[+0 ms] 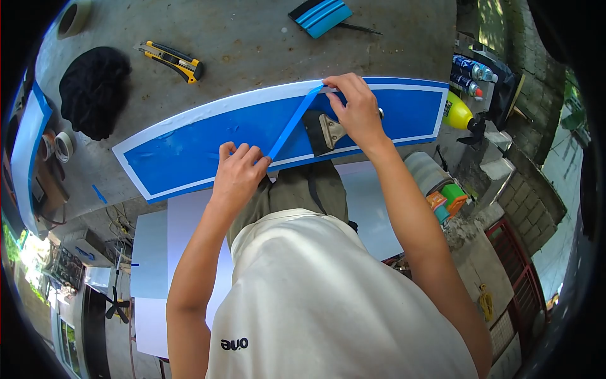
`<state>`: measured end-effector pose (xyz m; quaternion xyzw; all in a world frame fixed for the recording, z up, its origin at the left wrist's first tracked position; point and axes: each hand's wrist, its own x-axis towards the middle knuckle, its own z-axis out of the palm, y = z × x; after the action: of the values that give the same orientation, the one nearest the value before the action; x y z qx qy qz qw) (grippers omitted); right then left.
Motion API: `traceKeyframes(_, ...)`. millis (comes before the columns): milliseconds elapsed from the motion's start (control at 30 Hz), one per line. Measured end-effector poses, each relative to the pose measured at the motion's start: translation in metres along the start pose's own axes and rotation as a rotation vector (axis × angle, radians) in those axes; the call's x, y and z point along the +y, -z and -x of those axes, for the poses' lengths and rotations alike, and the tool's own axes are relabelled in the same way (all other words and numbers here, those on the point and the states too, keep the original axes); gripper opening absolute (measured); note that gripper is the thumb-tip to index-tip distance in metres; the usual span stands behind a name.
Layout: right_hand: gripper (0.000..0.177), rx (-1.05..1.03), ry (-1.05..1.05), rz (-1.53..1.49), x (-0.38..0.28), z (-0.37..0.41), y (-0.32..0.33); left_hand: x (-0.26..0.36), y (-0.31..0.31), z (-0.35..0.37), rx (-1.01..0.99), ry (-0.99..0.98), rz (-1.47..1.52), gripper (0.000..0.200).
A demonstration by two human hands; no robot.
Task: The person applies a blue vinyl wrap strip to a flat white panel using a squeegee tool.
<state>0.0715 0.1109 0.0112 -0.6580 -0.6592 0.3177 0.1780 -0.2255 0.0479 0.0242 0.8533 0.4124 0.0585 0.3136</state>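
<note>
The left hand [237, 174] is closed, and its fingertips pinch the lower end of a long, narrow blue tape strip [291, 123]. The right hand [356, 107] is also closed and pinches the upper end of the same strip between thumb and fingers, at the far edge of the panel. The strip runs tight and straight between the two hands, diagonally across a long curved blue panel with a white border [189, 151]. I cannot tell if the strip touches the panel surface along its length or stands a little above it. Just under the right hand, a scraper with a black handle and a wide metal blade [323, 131] lies on the blue area. The panel rests on a grey, stained table [252, 44]. Beyond the panel, a yellow and black utility knife [173, 61] lies on the table, and a black crumpled cloth [95, 91] is to the left of it. A blue squeegee with light stripes [320, 16] lies at the far edge. At the right end of the panel stand a yellow plastic bottle [457, 112] and two blue spray cans [470, 74].
</note>
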Motion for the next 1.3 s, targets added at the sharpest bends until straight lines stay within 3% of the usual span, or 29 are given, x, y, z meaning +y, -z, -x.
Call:
traceKeyframes(33, 0.026, -0.004, 0.113, 0.043, 0.000, -0.001, 0.000, -0.001, 0.000, -0.001, 0.002, 0.003, 0.002, 0.010)
traceKeyframes(233, 0.023, -0.064, 0.231, 0.085, -0.003, -0.010, -0.002, -0.007, 0.002, 0.000, -0.015, 0.017, -0.012, 0.013)
traceKeyframes(633, 0.018, -0.098, 0.355, 0.133, -0.004, -0.023, -0.005, -0.012, 0.002, -0.001, -0.002, 0.062, -0.007, 0.011)
traceKeyframes(1067, 0.015, -0.114, 0.307, 0.061, 0.002, -0.025, -0.005, -0.016, 0.005, -0.001, 0.016, 0.088, 0.008, 0.010)
traceKeyframes(1300, 0.020, -0.010, 0.142, -0.022, 0.003, -0.026, 0.016, -0.018, 0.006, -0.001, 0.024, 0.099, -0.013, 0.008)
